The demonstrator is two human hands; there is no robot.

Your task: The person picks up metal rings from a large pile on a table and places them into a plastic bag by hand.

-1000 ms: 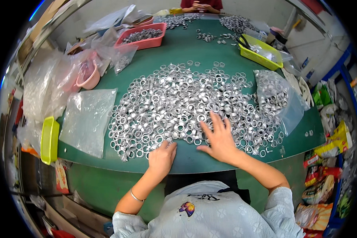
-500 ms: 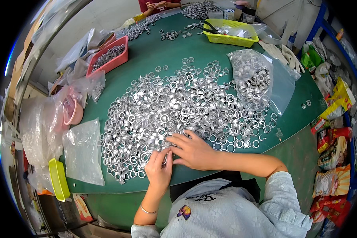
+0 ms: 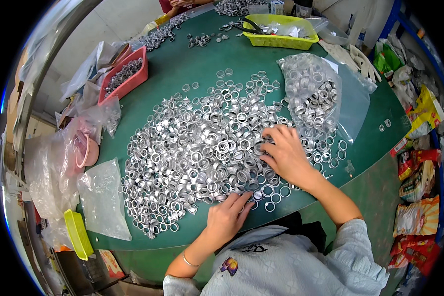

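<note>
A wide heap of small silver metal rings (image 3: 182,148) lies on the green table in front of me. My right hand (image 3: 287,153) reaches over the heap's right side, with bent fingers apart and their tips among the rings. Close to the near table edge is my left hand (image 3: 228,216). Its fingers are stretched to the right, beside a few loose rings (image 3: 272,198). In neither hand can I see a ring clearly gripped. A clear plastic bag (image 3: 311,93) partly filled with rings lies just beyond my right hand.
A red tray (image 3: 128,79) of rings and a pink basket (image 3: 88,151) stand left, near a flat plastic bag (image 3: 103,200). A yellow-green basket (image 3: 281,34) stands at the back, with white gloves (image 3: 362,64) to its right. A person (image 3: 180,6) sits at the far side.
My hands have come apart from where they met at the heap's near edge. The right moved away and to the right over the rings; the left shifted right along the table edge.
</note>
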